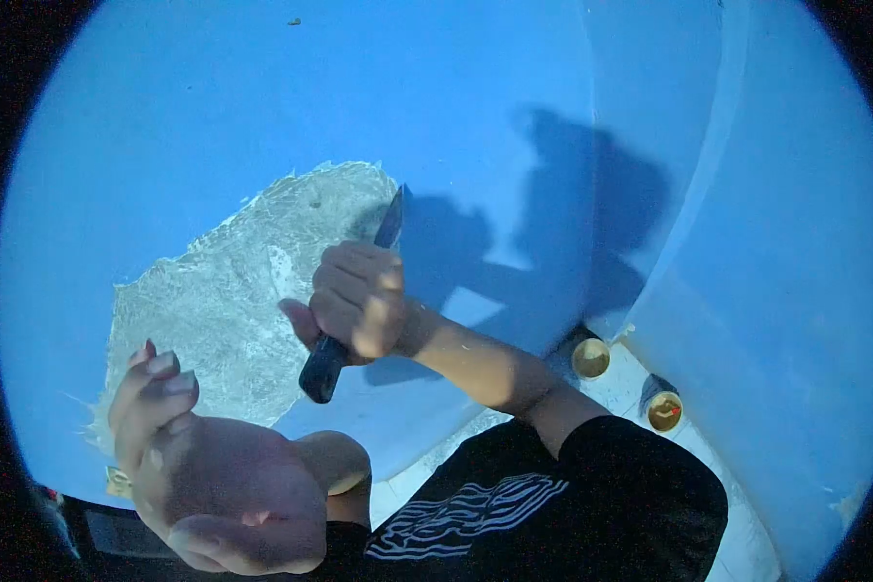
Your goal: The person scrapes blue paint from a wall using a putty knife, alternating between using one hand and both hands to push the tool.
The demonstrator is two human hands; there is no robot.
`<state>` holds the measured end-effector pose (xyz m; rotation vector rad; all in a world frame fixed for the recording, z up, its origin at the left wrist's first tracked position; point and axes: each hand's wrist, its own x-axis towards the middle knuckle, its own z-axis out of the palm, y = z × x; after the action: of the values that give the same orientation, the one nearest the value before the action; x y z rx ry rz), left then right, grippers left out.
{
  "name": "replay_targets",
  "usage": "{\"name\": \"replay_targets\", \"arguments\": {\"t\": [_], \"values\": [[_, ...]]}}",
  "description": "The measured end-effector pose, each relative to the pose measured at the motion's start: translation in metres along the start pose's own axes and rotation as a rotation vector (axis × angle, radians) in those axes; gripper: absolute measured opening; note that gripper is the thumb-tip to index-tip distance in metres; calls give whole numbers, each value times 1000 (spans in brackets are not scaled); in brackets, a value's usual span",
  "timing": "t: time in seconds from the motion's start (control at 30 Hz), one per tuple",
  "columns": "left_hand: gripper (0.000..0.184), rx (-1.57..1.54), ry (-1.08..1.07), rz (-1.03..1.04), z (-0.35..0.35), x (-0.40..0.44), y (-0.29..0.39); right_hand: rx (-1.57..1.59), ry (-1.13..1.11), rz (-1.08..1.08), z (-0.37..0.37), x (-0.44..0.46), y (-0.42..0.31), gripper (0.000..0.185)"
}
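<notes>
My right hand (359, 299) is wrapped round the black handle of a knife (390, 218). The handle's butt sticks out below the fist, and the blade points up, its tip near the right edge of a bare grey patch (223, 291) on the blue wall (262, 107). Blue paint ends in a ragged, flaking line around this patch. Close to the camera at lower left, my left hand (233, 485) is raised with the palm up and the fingers loosely bent apart. Nothing lies in it.
Two round, tan-topped containers (591, 359) stand on the white tiled floor (616, 383) by the foot of the wall. Another blue wall face (795, 320) meets it at a corner on the right. A dark object (126, 532) sits at lower left. Shadows fall across the wall.
</notes>
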<state>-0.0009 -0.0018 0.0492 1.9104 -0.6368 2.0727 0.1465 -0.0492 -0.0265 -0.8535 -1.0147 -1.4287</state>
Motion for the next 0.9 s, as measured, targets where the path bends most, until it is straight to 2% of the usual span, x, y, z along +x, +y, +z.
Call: {"name": "replay_targets", "arguments": {"t": [0.03,0.07,0.13,0.17,0.2,0.23,0.27,0.3,0.4,0.47,0.5,0.57,0.6,0.67,0.7,0.73,0.77,0.87,0.9], "values": [[65,178,132,11,-1,-5,0,7,-11,9,-1,3,-2,33],[65,179,137,8,-10,-1,0,8,-16,5,2,3,-2,33],[62,-222,-196,244,-20,23,8,37,48,14,4,4,-2,33],[57,8,-53,229,-30,13,10,41,50,17,5,4,-4,33],[57,11,-56,230,-16,16,13,77,41,40,4,5,-7,33],[46,-137,28,247,8,21,20,112,31,64,4,5,-9,34],[45,-286,111,261,22,24,24,113,34,69,5,5,-9,34],[45,-285,108,261,20,24,21,112,72,62,9,4,-9,34],[44,-247,2,303,-8,24,7,120,98,51,12,2,-6,35],[63,104,-410,443,-65,23,-5,128,86,48,11,2,-6,35],[63,105,-411,445,-45,21,-3,109,45,44,10,2,-5,36],[52,30,-382,63,39,17,11,91,4,45,4,4,-5,36],[47,-3,-358,-129,54,15,15,67,-9,33,5,4,-4,37],[41,0,-205,67,34,29,2,54,-21,28,8,2,-3,38],[40,-8,-412,172,10,44,-3,23,50,41,13,-1,-3,35],[43,903,-363,-47,4,30,0,-10,124,52,15,-2,-4,33],[43,901,-361,-45,4,21,-7,10,19,81,12,-3,-5,34],[40,-87,-298,6,50,15,-6,-81,-75,85,8,-2,-8,34],[36,36,-292,34,40,24,-3,-95,-48,104,12,-1,-7,33]]}}
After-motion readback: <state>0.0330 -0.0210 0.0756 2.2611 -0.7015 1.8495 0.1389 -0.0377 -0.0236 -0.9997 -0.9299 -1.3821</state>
